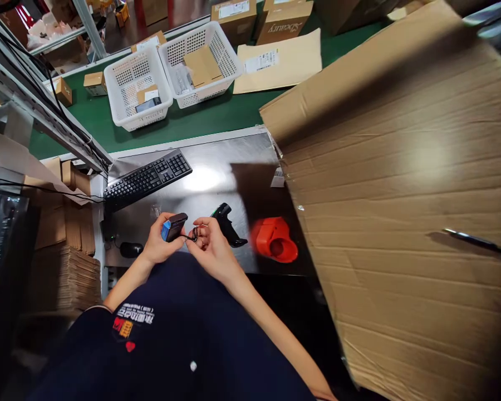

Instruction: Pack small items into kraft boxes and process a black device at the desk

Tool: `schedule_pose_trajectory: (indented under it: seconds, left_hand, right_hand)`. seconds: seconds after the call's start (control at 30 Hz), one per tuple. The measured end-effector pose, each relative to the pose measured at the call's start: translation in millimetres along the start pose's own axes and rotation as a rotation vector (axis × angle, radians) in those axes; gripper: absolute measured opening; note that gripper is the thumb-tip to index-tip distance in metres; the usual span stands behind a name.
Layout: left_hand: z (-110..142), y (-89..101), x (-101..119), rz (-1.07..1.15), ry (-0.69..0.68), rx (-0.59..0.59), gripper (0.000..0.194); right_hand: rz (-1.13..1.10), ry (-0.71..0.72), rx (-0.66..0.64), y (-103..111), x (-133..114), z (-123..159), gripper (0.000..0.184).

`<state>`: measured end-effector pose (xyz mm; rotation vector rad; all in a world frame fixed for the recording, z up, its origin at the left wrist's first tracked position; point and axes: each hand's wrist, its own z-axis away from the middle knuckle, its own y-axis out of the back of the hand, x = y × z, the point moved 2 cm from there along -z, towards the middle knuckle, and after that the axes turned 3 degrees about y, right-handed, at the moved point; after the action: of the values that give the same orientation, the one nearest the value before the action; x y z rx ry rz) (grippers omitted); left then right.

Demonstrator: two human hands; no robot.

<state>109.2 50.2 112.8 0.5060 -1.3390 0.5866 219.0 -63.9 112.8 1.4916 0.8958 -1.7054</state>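
Note:
Close to my body, my left hand (156, 246) grips a small dark box-shaped object (176, 225) with a blue side; its exact kind is not clear. A thin black cord (193, 234), looped on itself, is pinched in the fingers of my right hand (214, 248). One end of this cord runs toward the dark object, but I cannot tell if it is attached. Just beyond my right hand a black handheld barcode scanner (230, 227) lies on the metal table. Right of the scanner sits an orange-red plastic holder (274, 238) with a round opening.
A black keyboard (150, 177) and a mouse (131, 249) lie to the left. Two white baskets (140, 123) with small packages stand on the green surface behind. Large cardboard (401, 234) covers the right side, with a pen (476, 240) on it. Stacked cardboard (77, 278) stands at left.

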Motion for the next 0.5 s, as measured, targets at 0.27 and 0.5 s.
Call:
schedule_pose_trajectory:
  seconds: [0.27,0.5]
  left_hand:
    - [-4,5.6,0,0.129,0.093,-0.243,0.07]
    - [1,9.2,5,0.003,-0.019,-0.23,0.06]
  right_hand:
    - [-0.06,0.02,-0.168,-2,-15,8,0.039]
    - [-0.008,-0.017,-0.192,3,-16,14,0.036]
